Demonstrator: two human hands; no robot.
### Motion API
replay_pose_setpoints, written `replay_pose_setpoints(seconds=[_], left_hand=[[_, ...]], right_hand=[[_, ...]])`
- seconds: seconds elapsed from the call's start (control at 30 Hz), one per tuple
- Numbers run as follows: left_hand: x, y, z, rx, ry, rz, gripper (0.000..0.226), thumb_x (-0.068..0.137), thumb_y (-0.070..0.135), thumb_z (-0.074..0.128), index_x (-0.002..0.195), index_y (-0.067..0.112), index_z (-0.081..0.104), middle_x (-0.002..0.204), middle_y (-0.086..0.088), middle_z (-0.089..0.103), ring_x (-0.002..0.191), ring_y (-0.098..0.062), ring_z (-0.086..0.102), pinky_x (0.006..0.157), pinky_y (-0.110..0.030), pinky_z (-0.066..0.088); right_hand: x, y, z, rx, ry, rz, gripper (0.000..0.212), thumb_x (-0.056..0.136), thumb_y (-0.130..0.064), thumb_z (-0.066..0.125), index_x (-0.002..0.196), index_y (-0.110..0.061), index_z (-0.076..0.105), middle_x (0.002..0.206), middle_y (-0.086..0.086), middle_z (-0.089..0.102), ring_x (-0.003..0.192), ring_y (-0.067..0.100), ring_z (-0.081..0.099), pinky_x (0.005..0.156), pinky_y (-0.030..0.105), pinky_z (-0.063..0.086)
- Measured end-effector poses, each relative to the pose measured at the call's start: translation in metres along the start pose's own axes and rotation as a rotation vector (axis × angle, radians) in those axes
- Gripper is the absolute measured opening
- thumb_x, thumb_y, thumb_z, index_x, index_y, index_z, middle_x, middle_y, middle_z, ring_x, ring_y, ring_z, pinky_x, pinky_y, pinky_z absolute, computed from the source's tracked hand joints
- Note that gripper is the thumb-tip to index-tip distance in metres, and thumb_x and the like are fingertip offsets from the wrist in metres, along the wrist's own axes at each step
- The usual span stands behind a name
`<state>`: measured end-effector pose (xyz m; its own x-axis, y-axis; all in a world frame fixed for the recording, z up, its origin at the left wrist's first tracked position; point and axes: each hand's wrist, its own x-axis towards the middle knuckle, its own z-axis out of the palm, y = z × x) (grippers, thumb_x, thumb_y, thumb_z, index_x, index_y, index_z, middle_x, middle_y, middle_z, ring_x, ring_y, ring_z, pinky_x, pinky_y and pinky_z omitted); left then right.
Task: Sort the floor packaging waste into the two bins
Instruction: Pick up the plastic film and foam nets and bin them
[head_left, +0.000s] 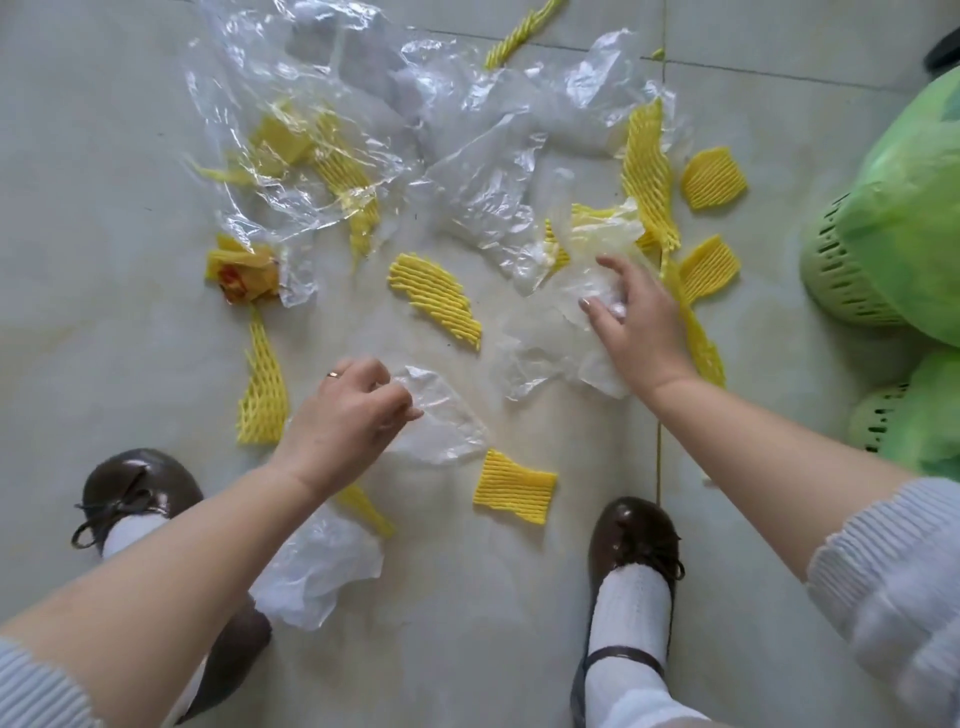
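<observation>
Clear plastic film and yellow foam net pieces lie scattered over the pale tiled floor. My left hand pinches a small clear plastic piece near the floor's middle. My right hand grips a crumpled clear plastic sheet to the right. A large clear plastic sheet covers some yellow foam at the upper left. Yellow foam net pieces lie between my hands and just below them. Two green baskets lined with green bags stand at the right edge, one higher and one lower.
My two brown shoes stand at the bottom, the left one and the right one. Another clear bag lies under my left forearm. A crumpled yellow wrapper sits at the left. More yellow foam lies near the baskets.
</observation>
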<state>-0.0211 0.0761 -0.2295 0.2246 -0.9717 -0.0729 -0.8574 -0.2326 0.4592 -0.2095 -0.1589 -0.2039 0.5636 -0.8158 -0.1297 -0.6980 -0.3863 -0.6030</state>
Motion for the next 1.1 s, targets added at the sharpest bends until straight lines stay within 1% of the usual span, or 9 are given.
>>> replay_pose_setpoints(seconds=[0.13,0.23,0.3,0.47,0.57,0.67,0.8,0.97,1.1], left_hand=[[0.003,0.001,-0.026,-0.058,0.144,-0.121,0.043,0.079,0.047,0.054,0.058,0.010,0.052,0.076,-0.006,0.048,0.069,-0.021,0.042,0.063,-0.028,0.034],[0.003,0.002,-0.041,-0.112,0.170,-0.209,0.022,0.076,0.021,0.063,0.063,0.005,0.055,0.085,-0.010,0.054,0.074,-0.029,0.053,0.066,-0.028,0.038],[0.003,0.003,-0.057,-0.146,0.170,-0.222,0.005,0.076,0.005,0.063,0.074,0.003,0.059,0.096,-0.012,0.061,0.086,-0.032,0.060,0.070,-0.032,0.047],[0.007,0.017,-0.100,-0.164,0.236,-0.224,0.012,0.087,0.012,0.058,0.086,0.000,0.059,0.089,-0.013,0.066,0.085,-0.032,0.059,0.068,-0.033,0.042],[0.016,0.041,-0.118,-0.213,0.310,-0.241,0.024,0.089,0.024,0.059,0.077,0.006,0.047,0.072,-0.009,0.057,0.068,-0.031,0.051,0.059,-0.035,0.035],[0.033,0.075,-0.129,-0.276,0.360,-0.202,0.027,0.089,0.027,0.058,0.074,0.011,0.043,0.062,0.002,0.044,0.065,-0.027,0.044,0.059,-0.033,0.031],[0.059,0.118,-0.138,-0.362,0.404,-0.179,0.030,0.085,0.023,0.061,0.062,0.021,0.041,0.058,0.005,0.044,0.058,-0.021,0.043,0.055,-0.031,0.033],[0.104,0.171,-0.153,-0.404,0.416,-0.185,0.034,0.082,0.016,0.059,0.057,0.024,0.037,0.056,0.008,0.044,0.055,-0.017,0.041,0.052,-0.028,0.033],[0.144,0.221,-0.165,-0.439,0.413,-0.117,0.037,0.081,0.013,0.060,0.056,0.023,0.035,0.055,0.008,0.039,0.057,-0.018,0.036,0.051,-0.030,0.028]], right_hand=[[-0.011,-0.012,-0.016,0.081,0.082,0.109,0.019,0.082,-0.028,0.068,0.096,-0.017,0.065,0.099,0.008,0.066,0.093,0.022,0.059,0.080,0.027,0.041],[-0.022,-0.022,-0.026,0.136,0.091,0.216,0.036,0.078,-0.037,0.070,0.063,-0.021,0.041,0.066,0.000,0.047,0.062,0.016,0.041,0.058,0.028,0.034],[-0.033,-0.033,-0.039,0.162,0.110,0.235,0.042,0.075,-0.039,0.069,0.058,-0.020,0.036,0.069,0.005,0.044,0.064,0.019,0.039,0.058,0.030,0.030],[-0.049,-0.065,-0.077,0.388,0.253,0.347,0.006,0.070,-0.018,0.050,0.069,-0.018,0.056,0.077,0.001,0.061,0.076,0.021,0.057,0.067,0.030,0.044],[-0.057,-0.072,-0.095,0.527,0.334,0.345,0.029,0.080,-0.002,0.049,0.060,-0.021,0.042,0.070,0.001,0.063,0.064,0.010,0.069,0.059,0.030,0.050],[-0.064,-0.080,-0.113,0.577,0.391,0.339,0.032,0.082,0.000,0.050,0.063,-0.020,0.034,0.068,0.000,0.059,0.052,0.004,0.059,0.050,0.022,0.044],[-0.059,-0.084,-0.141,0.637,0.483,0.344,0.013,0.080,-0.016,0.051,0.071,-0.022,0.045,0.065,-0.007,0.045,0.058,0.011,0.041,0.064,0.030,0.037],[-0.045,-0.077,-0.191,0.642,0.627,0.296,0.010,0.079,-0.018,0.062,0.084,-0.014,0.055,0.070,-0.006,0.053,0.061,0.011,0.046,0.060,0.027,0.039],[-0.041,-0.066,-0.244,0.673,0.732,0.280,0.017,0.080,-0.014,0.060,0.072,-0.023,0.049,0.068,-0.008,0.050,0.060,0.008,0.044,0.061,0.024,0.039]])
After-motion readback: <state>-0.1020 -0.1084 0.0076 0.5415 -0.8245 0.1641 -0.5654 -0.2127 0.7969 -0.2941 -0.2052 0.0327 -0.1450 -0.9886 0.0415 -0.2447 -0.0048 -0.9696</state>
